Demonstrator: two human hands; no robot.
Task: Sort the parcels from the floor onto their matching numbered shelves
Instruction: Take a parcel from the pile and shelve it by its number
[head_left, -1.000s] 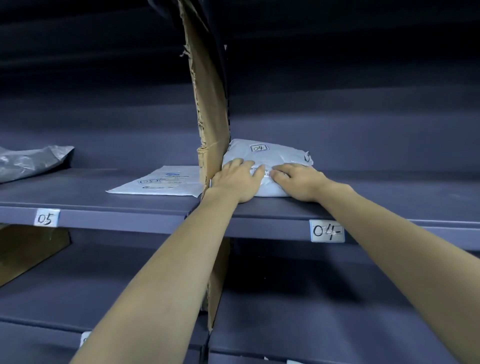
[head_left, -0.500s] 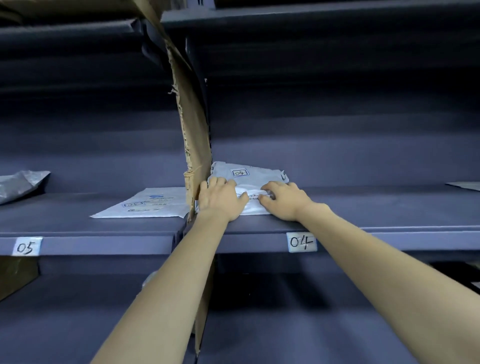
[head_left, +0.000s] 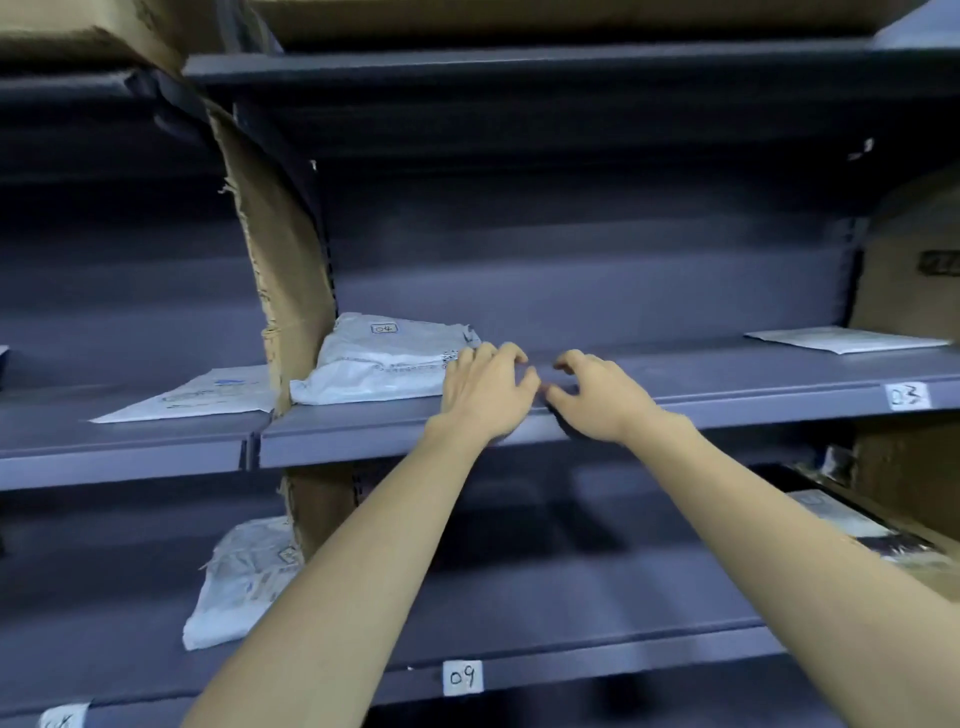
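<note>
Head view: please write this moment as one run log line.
parcel marked 04: lies on shelf beside cardboard divider | left hand: open, at parcel's right edge | right hand: open, holds nothing | shelf tag 09: below

Setting: parcel storeroom or sorting depot. Evidence — dark grey metal shelving (head_left: 519, 431) in tiers, front edges carrying handwritten number tags: "09" (head_left: 463, 677), "03" (head_left: 907, 396). White poly mailers lie on shelves, one labelled "04" (head_left: 387, 358). Torn cardboard divider (head_left: 283, 270) separates bays — cardboard box (head_left: 919, 270) at right.
</note>
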